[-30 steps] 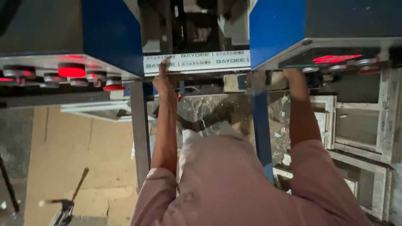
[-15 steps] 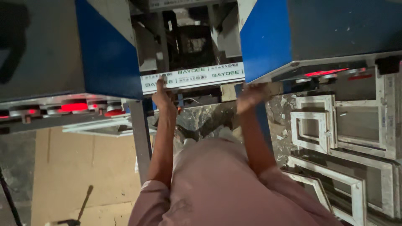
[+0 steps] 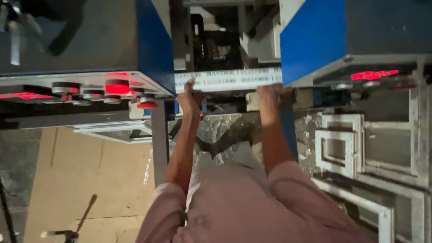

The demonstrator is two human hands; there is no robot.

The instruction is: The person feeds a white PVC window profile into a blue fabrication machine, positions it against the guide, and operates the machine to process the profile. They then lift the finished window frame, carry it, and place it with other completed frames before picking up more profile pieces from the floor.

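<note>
A long white profile bar [image 3: 229,79] with printing on its face lies across the gap between two blue machine heads. My left hand [image 3: 189,98] grips the bar near its left end, fingers up over its front edge. Near the right end, beside the right blue head [image 3: 310,40], my right hand [image 3: 270,95] clasps the bar's lower edge. Both forearms reach forward from pink sleeves [image 3: 234,207].
The left blue head [image 3: 153,40] carries a grey panel with red buttons [image 3: 117,86]. A red display [image 3: 373,74] glows under the right head. White window frames [image 3: 342,148] are stacked at the right. Cardboard sheets [image 3: 90,180], a hammer [image 3: 67,231] and a grey steel leg [image 3: 159,144] are at the left.
My right hand has come in from under the right machine head and taken hold of the white bar. My left hand stayed on the bar. The view has shifted slightly.
</note>
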